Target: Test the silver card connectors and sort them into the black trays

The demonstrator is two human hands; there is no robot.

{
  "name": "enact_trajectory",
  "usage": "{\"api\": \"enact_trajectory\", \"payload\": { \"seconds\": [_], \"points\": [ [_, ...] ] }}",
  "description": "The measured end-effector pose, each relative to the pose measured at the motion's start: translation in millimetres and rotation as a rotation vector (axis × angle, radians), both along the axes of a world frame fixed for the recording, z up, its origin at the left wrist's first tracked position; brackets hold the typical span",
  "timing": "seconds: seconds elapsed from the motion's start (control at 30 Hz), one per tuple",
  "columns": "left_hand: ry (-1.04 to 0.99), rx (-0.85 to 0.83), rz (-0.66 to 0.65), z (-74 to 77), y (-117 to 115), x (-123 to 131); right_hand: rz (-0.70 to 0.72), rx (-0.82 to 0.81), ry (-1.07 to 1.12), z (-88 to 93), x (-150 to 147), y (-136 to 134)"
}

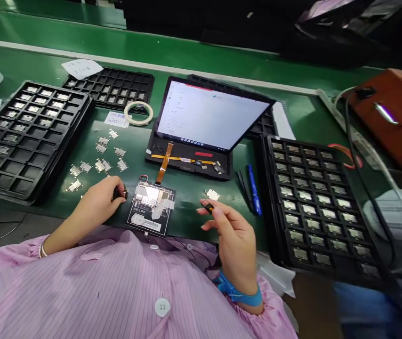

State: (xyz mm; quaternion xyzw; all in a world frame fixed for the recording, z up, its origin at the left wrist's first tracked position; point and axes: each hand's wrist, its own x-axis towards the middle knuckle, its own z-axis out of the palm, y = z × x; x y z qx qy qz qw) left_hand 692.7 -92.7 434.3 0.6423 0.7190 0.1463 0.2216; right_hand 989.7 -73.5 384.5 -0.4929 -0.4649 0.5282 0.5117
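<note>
- The left hand (101, 203) is placed near the front edge of the desk (293, 110), just beside a circuit board (150, 207). Its grip is closed, and a small dark part (120, 193) is held in the curled fingers, mostly hidden.
- The right hand (232, 234) is raised above a green mat (187, 221), and a small black piece with an orange mark (207, 205) is pinched between thumb and forefinger. The other fingers are a little spread.
- A thin metal plate (213, 194) is lying on the mat, just beside the pinched piece.
- The two held parts are judged to be light, stiff and easy to drop, so they are best taken by their side edges with the fingertips.
- The circuit board is lying on a black card, with strips of tape on it. An orange flexible cable (164, 162) is led from it toward a tablet (210, 113).
- This cable seems soft and fragile, so the board should be lifted by its edges, never by the cable.
- Loose metal plates (100, 165) are lying on the mat. Black trays of similar parts are placed toward the left (81, 96) and right (269, 197) edges of the desk.
</note>
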Motion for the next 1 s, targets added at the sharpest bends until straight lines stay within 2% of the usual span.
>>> {"api": "enact_trajectory", "payload": {
  "seconds": [0.1, 0.2, 0.33, 0.47, 0.6, 0.77, 1.0],
  "points": [
    [-0.446, -0.037, 0.090, 5.3, 2, 13, 0.087, -0.028, -0.037, 10.5, -7, -5],
    [-0.877, -0.170, 0.079, 11.3, 7, 37, 0.220, -0.050, -0.056, 23.8, -19, -8],
    [-1.147, -0.338, 0.059, 12.1, 13, 64, 0.306, -0.019, -0.056, 36.9, -31, -9],
    [-1.262, -0.385, 0.078, 8.5, 12, 72, 0.274, -0.006, -0.075, 37.6, -32, -9],
    [-1.261, -0.426, 0.111, 7.5, 7, 74, 0.275, -0.013, -0.094, 32.9, -29, -9],
    [-1.236, -0.371, 0.172, 7.1, 6, 79, 0.290, 0.003, -0.142, 29.8, -27, -9],
    [-1.164, -0.297, 0.132, 15.4, 2, 82, 0.323, 0.000, -0.109, 31.1, -25, -10]
  ]
}}
